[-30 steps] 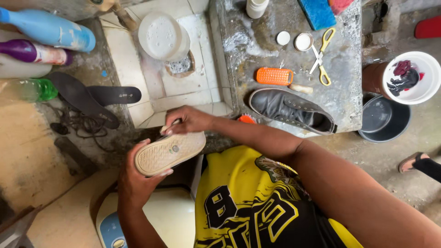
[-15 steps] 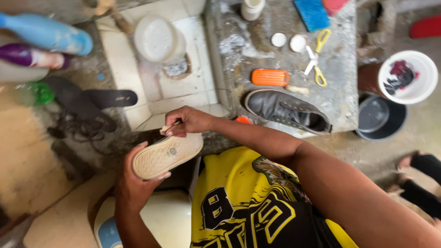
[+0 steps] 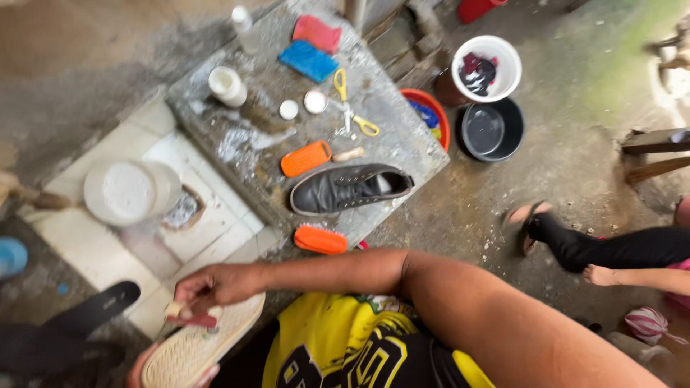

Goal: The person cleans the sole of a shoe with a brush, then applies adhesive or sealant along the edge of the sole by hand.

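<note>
Head view: right hand (image 3: 215,286) presses brush (image 3: 188,316) on shoe sole (image 3: 201,343) (left hand (image 3: 147,373) beneath).

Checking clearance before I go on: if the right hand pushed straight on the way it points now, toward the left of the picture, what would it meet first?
The right hand already rests on the pale shoe sole. Straight on past the sole's edge, the black sandal on the floor looks likeliest, though depth is unclear.

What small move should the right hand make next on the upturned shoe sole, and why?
Probably another short scrubbing stroke along the sole: the right hand presses a small red brush against the cream shoe sole, which the left hand steadies from below.
</note>
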